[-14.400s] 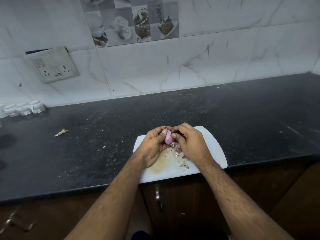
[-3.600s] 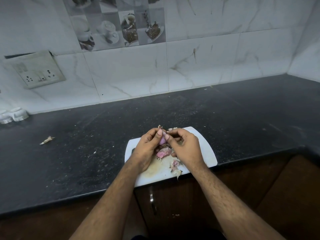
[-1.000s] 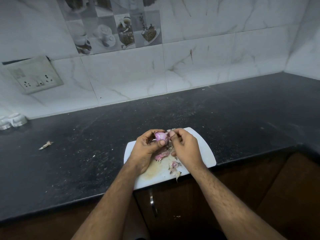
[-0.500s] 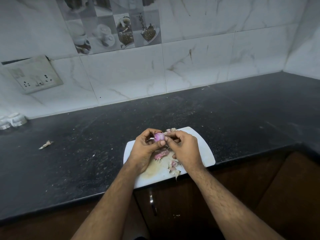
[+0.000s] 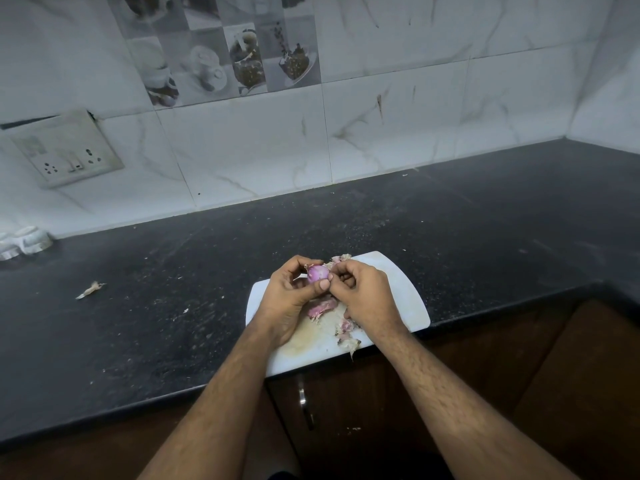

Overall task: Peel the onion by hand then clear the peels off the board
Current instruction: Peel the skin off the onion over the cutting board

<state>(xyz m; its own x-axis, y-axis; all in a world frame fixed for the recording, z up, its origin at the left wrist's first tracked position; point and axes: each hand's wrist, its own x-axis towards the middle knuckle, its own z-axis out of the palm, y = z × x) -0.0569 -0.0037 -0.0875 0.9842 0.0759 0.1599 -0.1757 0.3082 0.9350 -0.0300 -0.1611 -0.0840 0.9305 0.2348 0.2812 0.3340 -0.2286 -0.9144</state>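
A small purple onion (image 5: 317, 273) is held just above the white cutting board (image 5: 405, 292), pinched between the thumb and fingers of my left hand (image 5: 289, 299). My right hand (image 5: 363, 296) is against the onion's right side, its fingertips closed on a flap of papery skin (image 5: 341, 258) that sticks up behind the onion. Loose pink peels (image 5: 322, 307) lie on the board under my hands. More pale peels (image 5: 346, 336) lie near the board's front edge, one hanging over it.
The board sits at the front edge of a black stone counter (image 5: 173, 306), overhanging it slightly. A stray peel scrap (image 5: 90, 289) lies on the counter at left. White caps (image 5: 26, 241) stand at the far left. A switch plate (image 5: 67, 148) is on the tiled wall.
The onion has turned a little in my left hand and its bare purple side faces up more. My right fingers have closed in on its skin. The peels on the board lie as before.
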